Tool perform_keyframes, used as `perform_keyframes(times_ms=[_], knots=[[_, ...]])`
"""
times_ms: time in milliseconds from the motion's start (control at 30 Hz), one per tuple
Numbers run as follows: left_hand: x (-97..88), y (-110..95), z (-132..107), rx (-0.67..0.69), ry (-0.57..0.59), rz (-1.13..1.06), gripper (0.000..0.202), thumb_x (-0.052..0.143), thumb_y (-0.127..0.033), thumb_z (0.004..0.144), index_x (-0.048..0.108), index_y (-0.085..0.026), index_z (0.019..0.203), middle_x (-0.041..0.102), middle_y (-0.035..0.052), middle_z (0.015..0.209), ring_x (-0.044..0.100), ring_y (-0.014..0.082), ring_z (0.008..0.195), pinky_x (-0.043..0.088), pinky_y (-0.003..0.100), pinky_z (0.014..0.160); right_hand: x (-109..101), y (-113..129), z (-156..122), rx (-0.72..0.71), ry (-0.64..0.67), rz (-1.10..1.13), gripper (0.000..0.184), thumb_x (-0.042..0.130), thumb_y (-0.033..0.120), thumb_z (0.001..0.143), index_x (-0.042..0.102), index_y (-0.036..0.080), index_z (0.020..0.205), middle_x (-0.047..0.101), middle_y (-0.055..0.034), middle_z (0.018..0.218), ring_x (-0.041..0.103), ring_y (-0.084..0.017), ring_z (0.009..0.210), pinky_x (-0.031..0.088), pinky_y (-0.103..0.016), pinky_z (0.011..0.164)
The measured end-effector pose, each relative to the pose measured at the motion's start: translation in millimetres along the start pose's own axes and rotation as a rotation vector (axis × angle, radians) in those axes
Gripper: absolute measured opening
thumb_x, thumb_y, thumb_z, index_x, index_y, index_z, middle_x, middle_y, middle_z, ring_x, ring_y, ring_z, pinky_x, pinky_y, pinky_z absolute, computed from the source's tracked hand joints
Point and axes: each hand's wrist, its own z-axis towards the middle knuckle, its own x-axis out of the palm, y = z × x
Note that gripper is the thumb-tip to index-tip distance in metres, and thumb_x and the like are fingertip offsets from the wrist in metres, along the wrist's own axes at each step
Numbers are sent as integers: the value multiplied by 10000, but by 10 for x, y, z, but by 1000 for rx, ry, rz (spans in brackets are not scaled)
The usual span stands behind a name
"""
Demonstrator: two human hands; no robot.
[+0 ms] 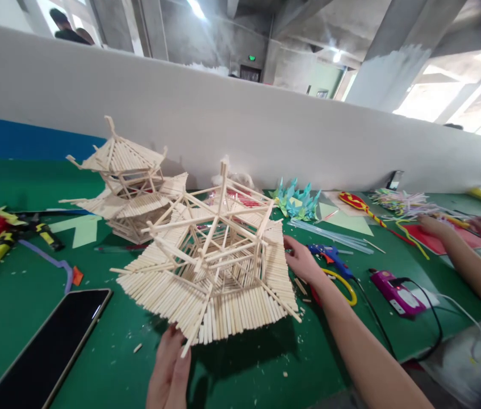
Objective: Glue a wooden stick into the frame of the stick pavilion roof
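Observation:
A pagoda model (240, 307) of pale wooden sticks, with a slatted lower roof and a bare frame on top, is tilted in front of me. My left hand (170, 363) grips its near left edge from below, the fingertips hidden under the roof. My right hand (302, 260) is closed at its right edge, with some fingers behind the slats. Behind it on the left stands a second stick pagoda (127, 187) with a finished slatted top roof. A blue hot glue gun (329, 258) lies just right of my right hand.
A phone (48, 352) lies at the front left. To the right are a magenta power strip (397, 292) with cables, glue sticks (334, 234) and teal folded paper (295, 199). Another person's hands (436, 227) work over a red sheet (465, 238). A white partition (308, 142) stands behind.

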Motion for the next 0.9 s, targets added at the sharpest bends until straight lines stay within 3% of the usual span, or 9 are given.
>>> perform_keyframes(times_ms=[100, 233, 400, 567, 700, 900], knots=[[-78, -97, -69, 140, -63, 207, 371, 613, -520, 706, 622, -273, 983, 529, 26, 1285, 382, 318, 1288, 408, 420, 1006, -272, -66, -332, -14, -89, -159, 266, 555, 314, 888, 571, 156, 1101, 636, -49, 1009, 619, -179, 892, 495, -397, 810], [-216, -182, -60, 281, -91, 431, 401, 588, -555, 687, 616, -275, 973, 565, 55, 1172, 481, 331, 1180, 470, 457, 885, -494, -187, -827, 5, -196, -337, 236, 521, 369, 876, 639, 177, 943, 680, -38, 832, 635, -193, 754, 495, -354, 722], [-316, -165, 19, 405, -86, 614, 342, 537, -532, 741, 626, -278, 953, 612, 55, 1089, 590, 299, 1028, 522, 402, 738, -601, -271, -1050, -4, -291, -516, 236, 504, 349, 877, 631, 180, 980, 666, -77, 969, 620, -213, 846, 486, -373, 764], [-296, -176, 34, 542, -33, 702, 296, 534, -517, 767, 655, -253, 824, 673, 27, 921, 667, 202, 791, 536, 259, 602, -543, -337, -788, -38, -224, -616, 232, 543, 305, 893, 577, 156, 1068, 631, -35, 954, 616, -153, 805, 510, -357, 747], [-277, -199, 61, 688, -11, 765, 290, 504, -475, 819, 664, -240, 761, 693, 17, 824, 668, 168, 745, 535, 241, 692, -403, -359, -418, -64, -126, -681, 253, 544, 314, 898, 568, 154, 1092, 623, -47, 1013, 621, -162, 844, 523, -364, 750], [-285, -171, 66, 895, 29, 907, 248, 528, -444, 827, 683, -275, 733, 706, -3, 758, 677, 165, 729, 532, 244, 667, -206, -304, 225, -106, -53, -799, 298, 540, 317, 899, 541, 172, 1159, 588, -71, 1132, 605, -190, 940, 512, -399, 802]])
